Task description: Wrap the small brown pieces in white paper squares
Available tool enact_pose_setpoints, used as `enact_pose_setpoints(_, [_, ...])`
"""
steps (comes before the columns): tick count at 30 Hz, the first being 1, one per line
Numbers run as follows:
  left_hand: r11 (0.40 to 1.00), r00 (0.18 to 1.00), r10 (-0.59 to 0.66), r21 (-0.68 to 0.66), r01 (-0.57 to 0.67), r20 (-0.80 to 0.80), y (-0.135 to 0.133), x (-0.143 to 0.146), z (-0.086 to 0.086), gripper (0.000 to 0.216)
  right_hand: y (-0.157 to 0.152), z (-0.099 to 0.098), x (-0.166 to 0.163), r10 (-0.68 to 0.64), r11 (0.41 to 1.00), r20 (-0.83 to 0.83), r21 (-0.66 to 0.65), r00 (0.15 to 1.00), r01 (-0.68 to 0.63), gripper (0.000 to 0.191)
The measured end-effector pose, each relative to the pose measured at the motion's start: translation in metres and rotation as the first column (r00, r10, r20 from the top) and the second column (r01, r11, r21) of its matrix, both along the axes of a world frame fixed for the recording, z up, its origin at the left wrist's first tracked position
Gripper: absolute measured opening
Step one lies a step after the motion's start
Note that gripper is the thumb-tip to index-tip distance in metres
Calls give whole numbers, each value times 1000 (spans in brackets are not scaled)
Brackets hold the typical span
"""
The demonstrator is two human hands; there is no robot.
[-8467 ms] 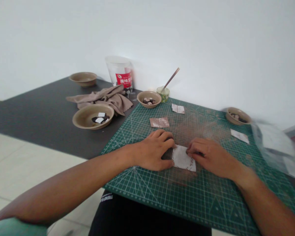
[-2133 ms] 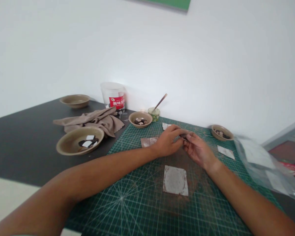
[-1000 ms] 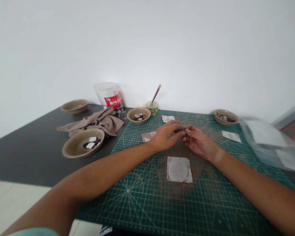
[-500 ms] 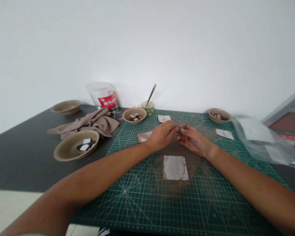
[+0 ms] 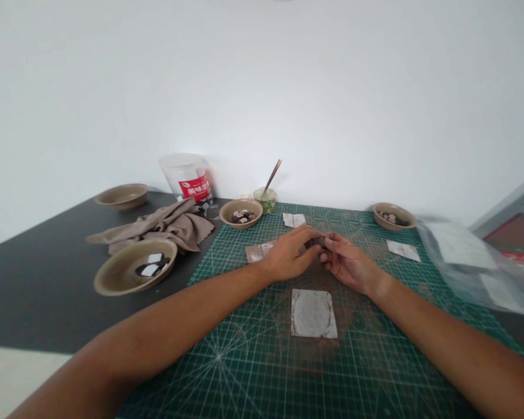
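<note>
From the head camera, both hands meet above the middle of a green cutting mat point(image 5: 244, 372) that lies on a dark surface point(image 5: 35, 279). The left hand point(image 5: 288, 259) and the right hand point(image 5: 347, 262) have their fingertips pressed together around a small dark piece point(image 5: 321, 241), pinched between them just above the mat; its shape is too small to make out.

Just in front of the hands, toward the person, a pale square sheet point(image 5: 313, 313) lies flat on the mat amid reddish-brown dust. A brownish square point(image 5: 257, 252) lies just left of the left hand, and two more pale sheets lie farther off, one behind the hands point(image 5: 294, 219) and one to the right point(image 5: 403, 250).

Small bowls holding bits stand at the mat's far edge, one left point(image 5: 241, 213) and one right point(image 5: 394, 216). A larger bowl point(image 5: 135, 273) with dark and white pieces sits on the dark surface, near a crumpled tan cloth point(image 5: 161, 226), a clear tub with a red label point(image 5: 187, 177) and a little jar with a stick point(image 5: 267, 195). A clear plastic bag point(image 5: 471, 262) lies at the right.
</note>
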State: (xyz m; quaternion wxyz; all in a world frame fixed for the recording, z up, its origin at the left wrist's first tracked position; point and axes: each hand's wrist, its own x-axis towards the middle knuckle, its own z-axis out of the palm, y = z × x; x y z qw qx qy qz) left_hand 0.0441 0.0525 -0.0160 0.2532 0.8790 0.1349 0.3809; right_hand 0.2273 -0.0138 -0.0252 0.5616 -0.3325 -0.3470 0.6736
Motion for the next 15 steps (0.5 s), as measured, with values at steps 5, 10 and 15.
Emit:
enact_pose_setpoints(5, [1000, 1000, -16, -14, 16, 11, 1, 0, -1, 24, 0, -1, 0, 5, 1000, 12, -10, 1000, -5, 23])
enact_pose_setpoints(10, [1000, 1000, -15, -4, 15, 1, 2, -1, -3, 26, -1, 0, -2, -3, 1000, 47, -8, 999, 3, 23])
enact_pose_setpoints(15, [999, 1000, 8, -46, -6, 25, 2, 1, -3, 31, -4, 8, 0, -132, 982, 293, 172, 947, 84, 15])
